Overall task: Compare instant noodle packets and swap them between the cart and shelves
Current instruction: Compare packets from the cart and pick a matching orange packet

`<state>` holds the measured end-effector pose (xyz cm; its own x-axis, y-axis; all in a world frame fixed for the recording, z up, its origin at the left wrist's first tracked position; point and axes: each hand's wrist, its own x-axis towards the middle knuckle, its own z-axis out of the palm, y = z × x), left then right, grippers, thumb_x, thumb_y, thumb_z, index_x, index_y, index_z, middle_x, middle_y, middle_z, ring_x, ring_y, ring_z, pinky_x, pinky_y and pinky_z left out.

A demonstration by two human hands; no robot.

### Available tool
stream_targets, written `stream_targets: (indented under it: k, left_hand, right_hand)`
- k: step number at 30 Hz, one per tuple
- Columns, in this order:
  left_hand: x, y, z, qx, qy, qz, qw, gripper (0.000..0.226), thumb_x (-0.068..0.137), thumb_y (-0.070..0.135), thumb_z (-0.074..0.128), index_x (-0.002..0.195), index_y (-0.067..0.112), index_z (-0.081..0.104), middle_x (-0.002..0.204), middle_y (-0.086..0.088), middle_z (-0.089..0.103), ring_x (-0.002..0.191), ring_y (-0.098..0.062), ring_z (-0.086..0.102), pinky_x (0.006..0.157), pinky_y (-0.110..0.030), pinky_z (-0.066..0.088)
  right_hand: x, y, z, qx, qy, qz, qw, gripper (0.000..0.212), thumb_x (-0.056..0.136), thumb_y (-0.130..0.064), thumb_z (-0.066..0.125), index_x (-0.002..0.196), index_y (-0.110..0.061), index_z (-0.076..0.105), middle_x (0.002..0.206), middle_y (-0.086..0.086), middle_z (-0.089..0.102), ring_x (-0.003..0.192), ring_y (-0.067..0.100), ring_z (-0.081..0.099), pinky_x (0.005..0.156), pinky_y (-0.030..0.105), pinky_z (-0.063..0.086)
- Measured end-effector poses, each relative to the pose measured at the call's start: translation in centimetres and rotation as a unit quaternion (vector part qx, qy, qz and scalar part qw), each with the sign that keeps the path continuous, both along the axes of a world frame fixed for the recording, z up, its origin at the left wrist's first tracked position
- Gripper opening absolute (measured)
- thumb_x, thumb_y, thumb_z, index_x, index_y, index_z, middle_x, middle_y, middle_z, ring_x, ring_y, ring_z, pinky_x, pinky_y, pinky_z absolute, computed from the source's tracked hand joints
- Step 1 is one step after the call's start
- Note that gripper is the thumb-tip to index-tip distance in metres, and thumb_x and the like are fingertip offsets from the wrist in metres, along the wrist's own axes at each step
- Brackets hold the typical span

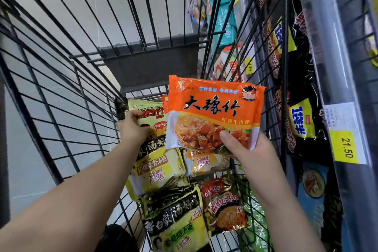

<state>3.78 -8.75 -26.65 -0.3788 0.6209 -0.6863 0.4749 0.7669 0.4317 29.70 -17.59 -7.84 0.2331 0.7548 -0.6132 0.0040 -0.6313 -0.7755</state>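
Note:
My right hand grips an orange noodle packet by its lower right corner and holds it face up above the wire cart. My left hand is closed on the left edge of a pale yellow "Crispy commander" packet, which stands in the cart partly behind the orange one. Under both lie several more packets: yellow-and-black ones and a red spicy one.
Store shelves run along the right of the cart, stocked with black-and-yellow packs, teal packs and yellow price tags. The grey floor shows through the cart's left wall.

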Motion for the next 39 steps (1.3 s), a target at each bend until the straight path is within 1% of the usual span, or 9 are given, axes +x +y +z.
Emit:
stream_targets:
  k: [6,10,18,23,26,29,32,36,39]
  left_hand:
    - [0.2,0.5,0.9,0.071,-0.009,-0.059,0.996,0.054,0.082,-0.001,0.076,0.125,0.028,0.061,0.120,0.001,0.060,0.092,-0.014,0.060,0.066,-0.017,0.046]
    - [0.4,1.3,2.1,0.097,0.000,-0.065,0.993,0.054,0.080,-0.002,0.077,0.123,0.028,0.063,0.114,-0.002,0.062,0.095,-0.025,0.067,0.079,-0.040,0.061]
    - [-0.1,0.9,4.2,0.115,0.023,-0.083,0.990,0.062,0.080,-0.008,0.067,0.130,0.028,0.057,0.130,-0.009,0.056,0.109,-0.029,0.061,0.082,-0.039,0.055]
    - [0.1,0.3,5.5,0.117,0.024,-0.092,0.989,0.068,0.079,-0.007,0.068,0.137,0.026,0.054,0.129,-0.010,0.060,0.116,-0.030,0.060,0.086,-0.037,0.053]
    - [0.1,-0.1,6.8,0.147,0.016,-0.090,0.985,0.075,0.077,-0.008,0.066,0.142,0.025,0.049,0.127,-0.006,0.064,0.114,-0.028,0.063,0.091,-0.041,0.056]
    - [0.2,0.0,8.4,0.171,0.014,-0.077,0.982,0.076,0.078,-0.006,0.066,0.146,0.022,0.045,0.128,-0.004,0.065,0.114,-0.025,0.064,0.094,-0.042,0.056]
    - [0.5,0.1,10.4,0.180,-0.011,-0.064,0.982,0.076,0.081,-0.003,0.066,0.149,0.021,0.042,0.127,-0.003,0.065,0.113,-0.023,0.064,0.096,-0.045,0.056]
    - [-0.1,-0.3,14.1,0.176,-0.056,-0.038,0.982,0.057,0.086,0.005,0.071,0.138,0.022,0.055,0.121,0.003,0.067,0.110,-0.020,0.066,0.095,-0.043,0.056]
    - [-1.1,-0.8,17.3,0.157,-0.144,0.022,0.977,0.042,0.092,0.011,0.071,0.129,0.026,0.060,0.115,0.005,0.073,0.100,-0.020,0.074,0.087,-0.049,0.062]
  right_hand:
    - [-0.5,-0.1,-0.4,-0.006,0.010,-0.005,1.000,0.055,0.080,-0.061,0.079,0.128,-0.041,0.062,0.125,-0.018,0.072,0.119,0.011,0.068,0.108,0.051,0.049]
    - [-0.7,-0.3,-0.6,0.001,0.014,-0.009,1.000,0.060,0.076,-0.065,0.079,0.129,-0.042,0.062,0.127,-0.016,0.072,0.122,0.014,0.067,0.108,0.053,0.048]
    - [-1.0,0.2,0.1,0.006,0.031,-0.018,0.999,0.065,0.074,-0.066,0.082,0.130,-0.042,0.061,0.130,-0.015,0.071,0.123,0.015,0.066,0.107,0.053,0.050]
    - [-0.7,0.5,1.0,0.017,0.027,-0.016,0.999,0.070,0.074,-0.066,0.081,0.135,-0.040,0.059,0.134,-0.016,0.068,0.126,0.013,0.064,0.101,0.043,0.054]
    - [-0.7,0.5,1.6,0.020,0.013,-0.013,1.000,0.086,0.069,-0.073,0.081,0.143,-0.040,0.053,0.145,-0.017,0.059,0.130,0.009,0.060,0.082,0.019,0.057]
    - [-0.8,0.7,2.8,0.023,0.010,-0.007,1.000,0.051,0.079,-0.053,0.079,0.125,-0.047,0.058,0.119,-0.039,0.066,0.107,-0.018,0.062,0.066,0.003,0.048]
    - [-0.9,0.7,3.7,0.029,0.013,-0.006,0.999,0.036,0.085,-0.040,0.078,0.116,-0.044,0.061,0.107,-0.039,0.069,0.096,-0.020,0.064,0.063,0.001,0.048]
    - [-1.0,0.5,5.3,0.041,0.010,-0.022,0.999,0.053,0.081,-0.045,0.078,0.130,-0.038,0.060,0.118,-0.024,0.072,0.097,-0.015,0.067,0.063,0.004,0.050]
    - [-0.9,0.4,6.9,0.052,-0.013,-0.010,0.999,0.052,0.078,-0.051,0.077,0.127,-0.039,0.062,0.116,-0.027,0.073,0.102,-0.012,0.067,0.080,0.013,0.049]
